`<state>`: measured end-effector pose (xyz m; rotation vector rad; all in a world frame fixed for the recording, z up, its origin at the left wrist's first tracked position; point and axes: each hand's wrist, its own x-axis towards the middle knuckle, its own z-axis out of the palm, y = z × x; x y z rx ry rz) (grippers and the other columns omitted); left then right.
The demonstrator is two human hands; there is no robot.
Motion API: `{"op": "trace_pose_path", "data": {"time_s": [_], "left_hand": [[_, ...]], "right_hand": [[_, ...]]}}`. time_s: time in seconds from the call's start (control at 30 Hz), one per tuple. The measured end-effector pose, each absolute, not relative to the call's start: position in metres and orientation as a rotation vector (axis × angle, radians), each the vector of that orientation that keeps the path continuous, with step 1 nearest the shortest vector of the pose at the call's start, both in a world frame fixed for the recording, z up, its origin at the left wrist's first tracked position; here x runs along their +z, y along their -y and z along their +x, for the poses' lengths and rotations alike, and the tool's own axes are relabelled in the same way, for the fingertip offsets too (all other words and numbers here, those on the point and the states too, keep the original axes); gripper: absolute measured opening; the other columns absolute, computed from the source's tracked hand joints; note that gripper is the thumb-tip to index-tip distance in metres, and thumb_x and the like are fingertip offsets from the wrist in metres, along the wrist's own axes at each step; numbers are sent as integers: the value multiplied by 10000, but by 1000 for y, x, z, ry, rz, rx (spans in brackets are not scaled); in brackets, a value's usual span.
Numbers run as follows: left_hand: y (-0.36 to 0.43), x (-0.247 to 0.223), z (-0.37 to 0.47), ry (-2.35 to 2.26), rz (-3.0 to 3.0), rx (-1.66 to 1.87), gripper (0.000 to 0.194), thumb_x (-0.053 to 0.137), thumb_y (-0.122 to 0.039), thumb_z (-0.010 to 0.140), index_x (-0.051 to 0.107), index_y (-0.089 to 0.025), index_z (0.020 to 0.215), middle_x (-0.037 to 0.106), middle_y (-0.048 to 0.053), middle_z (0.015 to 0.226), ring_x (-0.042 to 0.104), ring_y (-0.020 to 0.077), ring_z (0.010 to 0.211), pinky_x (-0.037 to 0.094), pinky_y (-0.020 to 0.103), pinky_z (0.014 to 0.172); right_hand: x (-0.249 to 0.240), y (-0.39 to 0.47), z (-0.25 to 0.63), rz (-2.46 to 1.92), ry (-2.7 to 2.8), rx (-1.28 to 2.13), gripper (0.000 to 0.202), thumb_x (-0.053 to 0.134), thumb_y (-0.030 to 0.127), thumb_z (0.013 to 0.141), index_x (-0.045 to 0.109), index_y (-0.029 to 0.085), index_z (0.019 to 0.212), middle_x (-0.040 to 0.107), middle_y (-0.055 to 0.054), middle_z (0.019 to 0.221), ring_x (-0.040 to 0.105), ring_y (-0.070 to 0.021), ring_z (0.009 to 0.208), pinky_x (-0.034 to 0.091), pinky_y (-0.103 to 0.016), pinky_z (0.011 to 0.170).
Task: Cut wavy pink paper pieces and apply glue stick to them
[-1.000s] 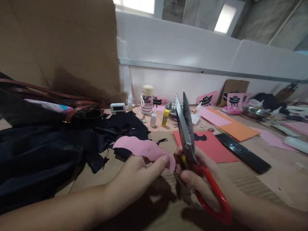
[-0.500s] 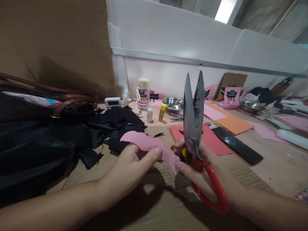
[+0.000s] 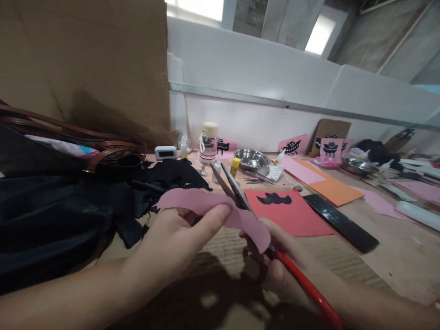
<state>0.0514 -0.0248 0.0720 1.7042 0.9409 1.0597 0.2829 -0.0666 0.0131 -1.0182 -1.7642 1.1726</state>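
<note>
Between the thumb and fingers of my left hand (image 3: 187,236) is a wavy-edged strip of pink paper (image 3: 209,201). My right hand (image 3: 285,256) grips the red-handled scissors (image 3: 305,284). Their blades are parted and point up and left, passing behind the paper and showing above its upper edge. The paper's right end hangs in front of the scissors' pivot, hiding it. On a red sheet (image 3: 292,220) beyond my right hand lies a black wavy cutout (image 3: 275,199).
Black fabric (image 3: 51,224) and a brown-strapped bag (image 3: 113,156) fill the left. Behind stand a bottle (image 3: 209,144), a glue stick (image 3: 235,167) and a metal bowl (image 3: 252,159). To the right lie a long black object (image 3: 340,222) and orange paper (image 3: 338,188).
The scissors have tipped from upright to leaning up-left, with their blades now behind the pink paper. My right fingers have let go of the paper's right end. The camera view has shifted slightly.
</note>
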Motion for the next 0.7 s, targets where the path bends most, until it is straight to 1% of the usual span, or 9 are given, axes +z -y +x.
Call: {"op": "trace_pose_path", "data": {"time_s": [0.07,0.17,0.23,0.3,0.37,0.4,0.5,0.57,0.7], "left_hand": [[24,71,51,-959,1751,1121,276,599,-409,937,791,-227,861,835,0,914,765,214,895,591,252,834],[23,69,50,-991,1854,1160,330,565,-408,976,761,-251,761,805,-36,831,739,188,847,561,226,817],[23,69,49,-1001,1898,1175,330,546,-395,987,760,-261,776,796,-48,836,726,181,837,548,219,826],[24,70,48,-1014,1915,1209,301,545,-378,982,756,-268,797,789,-57,844,716,179,832,538,215,845],[24,72,47,-1034,1922,1230,280,541,-365,971,743,-266,805,780,-57,841,708,179,820,535,210,841],[23,72,46,-1046,1933,1231,279,536,-363,967,732,-261,796,774,-54,834,703,179,812,533,208,834],[21,72,47,-1077,1977,1209,290,521,-369,968,708,-252,781,755,-45,818,688,179,802,525,206,823],[20,71,47,-1081,1999,1187,300,512,-371,977,707,-251,784,752,-39,831,684,182,821,518,208,837],[21,69,47,-1097,2011,1169,308,516,-391,984,727,-257,803,766,-28,865,687,203,845,520,236,866]], "right_hand": [[12,67,281,-937,1711,1279,523,669,711,906,632,283,1205,607,-37,890,562,-193,748,521,-322,707],[13,66,279,-884,1733,1362,496,698,657,921,619,271,1223,561,-22,912,484,-151,719,465,-274,665],[11,65,275,-879,1712,1326,509,694,677,913,639,269,1212,520,-11,880,427,-139,679,414,-259,608],[6,64,272,-823,1647,1250,520,685,721,892,665,293,1186,452,16,813,329,-125,614,336,-246,536],[2,64,270,-751,1638,1224,513,664,742,892,666,315,1176,408,34,787,253,-117,585,302,-245,516],[0,64,271,-754,1657,1230,507,657,743,897,660,316,1172,423,30,803,265,-118,594,320,-247,531],[3,66,276,-879,1723,1279,524,635,752,907,640,288,1152,509,-7,890,400,-146,693,400,-277,629],[7,67,278,-936,1736,1291,532,635,744,912,635,267,1148,531,-17,904,445,-164,742,427,-284,659],[9,69,278,-899,1699,1313,432,679,627,953,600,298,1220,586,-18,951,562,-175,810,515,-287,751]]}}
